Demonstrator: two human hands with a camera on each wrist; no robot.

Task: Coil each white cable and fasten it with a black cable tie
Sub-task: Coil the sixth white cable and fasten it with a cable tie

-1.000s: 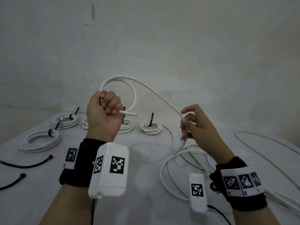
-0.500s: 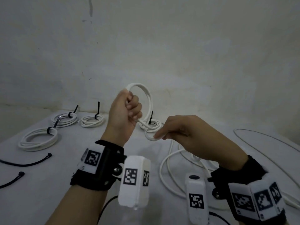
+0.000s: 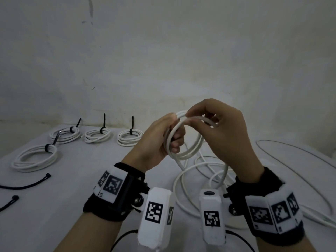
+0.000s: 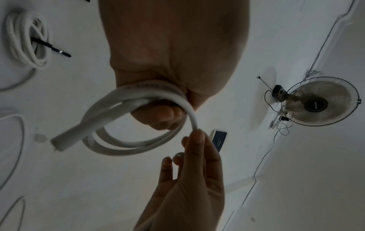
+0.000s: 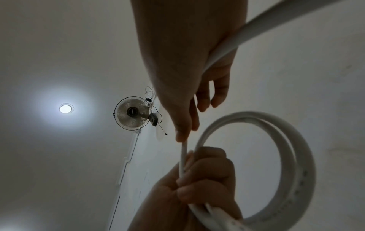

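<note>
Left hand clenched round a small coil of white cable, held up in the air above the table; two turns pass through the fist, and the cut end pokes out below it. Right hand sits just beside the left, at the top of the coil, pinching the running length of cable between thumb and fingertips and laying it against the left fist. From that pinch the rest of the cable drops to loose loops on the table directly under the coil. To the left of the coil, further back, four finished bundles lie on the table, each cinched with a black tie. Two spare black ties lie nearer the person, well left of the coil. Judgement: the cable looks light but springy, round and smooth-jacketed; the turns hold a curve and would likely spring open if the fist eased. Best hold is where all turns cross in the left fist, keeping them stacked flat. The feeding hand should let the cable slide through a light pinch, not clamp, so twist can run out along the slack. The tie probably belongs beside the fist.
</note>
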